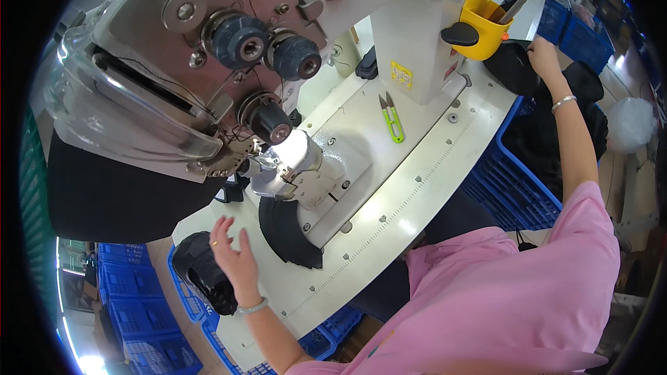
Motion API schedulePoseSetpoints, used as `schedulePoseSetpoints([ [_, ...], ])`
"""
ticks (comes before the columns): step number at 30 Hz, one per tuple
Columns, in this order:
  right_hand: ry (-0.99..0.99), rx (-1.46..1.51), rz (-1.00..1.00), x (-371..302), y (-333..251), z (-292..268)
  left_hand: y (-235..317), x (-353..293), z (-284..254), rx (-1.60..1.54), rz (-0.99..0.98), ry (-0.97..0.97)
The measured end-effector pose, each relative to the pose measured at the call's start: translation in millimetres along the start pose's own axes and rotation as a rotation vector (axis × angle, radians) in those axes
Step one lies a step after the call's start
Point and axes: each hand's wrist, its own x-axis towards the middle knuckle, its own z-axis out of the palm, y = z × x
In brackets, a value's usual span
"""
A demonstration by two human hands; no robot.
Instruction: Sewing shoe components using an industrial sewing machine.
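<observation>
My left hand (236, 257) hovers at the left end of the white sewing table, fingers apart and holding nothing. Beside it lies a bunched black fabric item (201, 271), shaped somewhat like a shoe upper or cap. A curved stack of black fabric pieces (288, 232) rests between that hand and the sewing machine's (326, 160) needle area. Far to the right, my right hand (544, 59) has its fingers closed at the edge of a rounded black fabric piece (513, 68) by the table's end; the fingertips are partly hidden.
Green-handled thread snips (393, 121) lie on the machine bed. A yellow holder (483, 24) with tools is fixed to the machine's column. Below the right edge stands a blue crate (511, 184) with black fabric pieces (545, 135). More blue crates (142, 305) stand at lower left.
</observation>
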Motion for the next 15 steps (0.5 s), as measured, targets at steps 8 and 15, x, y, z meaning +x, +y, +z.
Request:
schedulePoseSetpoints([
  [8, 0.306, -0.150, -0.067, -97.7, -69.4, -123.5, 25.6, -10.1, 61.5, 0.012, 0.050, -0.282],
  [15, -0.325, 0.659, -1.156, -152.4, -170.4, -135.1, 30.2, -23.3, 79.0, 0.129, 0.171, -0.174],
])
